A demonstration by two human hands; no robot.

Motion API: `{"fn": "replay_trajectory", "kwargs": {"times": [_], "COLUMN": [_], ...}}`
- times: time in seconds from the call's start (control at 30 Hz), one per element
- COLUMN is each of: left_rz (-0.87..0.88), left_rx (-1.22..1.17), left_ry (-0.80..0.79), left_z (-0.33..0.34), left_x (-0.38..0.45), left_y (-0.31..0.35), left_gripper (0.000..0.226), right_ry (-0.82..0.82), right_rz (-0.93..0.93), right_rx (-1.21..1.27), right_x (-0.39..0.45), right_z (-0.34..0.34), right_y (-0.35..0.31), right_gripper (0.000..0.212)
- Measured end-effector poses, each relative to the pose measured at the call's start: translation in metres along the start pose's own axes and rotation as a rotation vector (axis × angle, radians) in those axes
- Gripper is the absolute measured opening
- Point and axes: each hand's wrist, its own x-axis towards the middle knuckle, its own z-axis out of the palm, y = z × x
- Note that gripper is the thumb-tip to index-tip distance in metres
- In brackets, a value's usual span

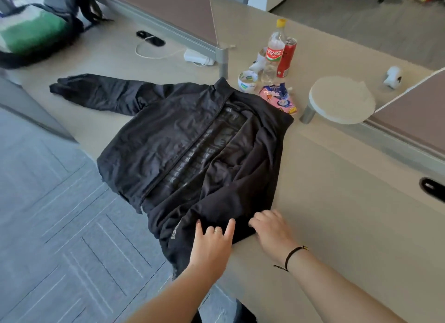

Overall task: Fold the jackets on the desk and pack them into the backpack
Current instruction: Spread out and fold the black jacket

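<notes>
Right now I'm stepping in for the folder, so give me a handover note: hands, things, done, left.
Left hand rests on the black jacket at its near hem, fingers partly curled into the cloth.
Right hand touches the hem's near right corner.
Jacket lies on the desk, right side folded inward, left sleeve spread out.
Backpack sits far left, something green inside.
Left: fold the sleeve, finish folding, pack.

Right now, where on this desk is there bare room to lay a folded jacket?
Bare desk lies right of the black jacket, below the round stand. Another strip runs between the outstretched sleeve and the backpack. It is crowded around the bottle, can and snack packet.
</notes>
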Motion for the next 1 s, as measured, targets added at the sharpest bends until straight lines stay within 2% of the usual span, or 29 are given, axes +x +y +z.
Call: {"fn": "replay_trajectory", "kwargs": {"times": [0.1,0.3,0.4,0.47,0.53,0.67,0.87,1.0], "left_rz": [-0.075,-0.159,-0.180,-0.216,-0.294,-0.456,-0.618,-0.679], "left_rx": [-0.163,-0.917,-1.233,-1.362,-1.408,-1.318,-1.152,-1.086], "left_ry": [-0.008,0.022,0.013,0.074,0.148,0.217,0.185,0.186], "left_z": [-0.006,-0.022,-0.027,-0.030,-0.033,-0.037,-0.024,-0.015], "left_x": [-0.007,-0.023,-0.031,-0.034,-0.035,-0.036,-0.034,-0.024], "left_y": [0.013,0.008,0.000,-0.009,-0.025,-0.067,-0.130,-0.159], "left_gripper": [0.088,0.050,0.044,0.042,0.041,0.034,0.020,0.010], "right_ry": [-0.040,0.016,-0.065,-0.132,-0.188,-0.103,-0.132,-0.018], "right_rz": [-0.046,0.002,0.043,0.045,0.034,0.026,-0.011,0.002], "right_rx": [-0.020,0.074,0.081,0.109,0.154,0.236,0.199,0.177], "right_x": [-0.011,-0.013,-0.006,0.003,0.022,0.066,0.112,0.158], "right_z": [-0.002,-0.021,-0.042,-0.062,-0.086,-0.130,-0.127,-0.131], "right_y": [0.009,0.052,0.082,0.093,0.095,0.079,0.041,0.016], "right_gripper": [0.030,0.020,0.017,0.021,0.019,0.017,0.015,0.016]}}
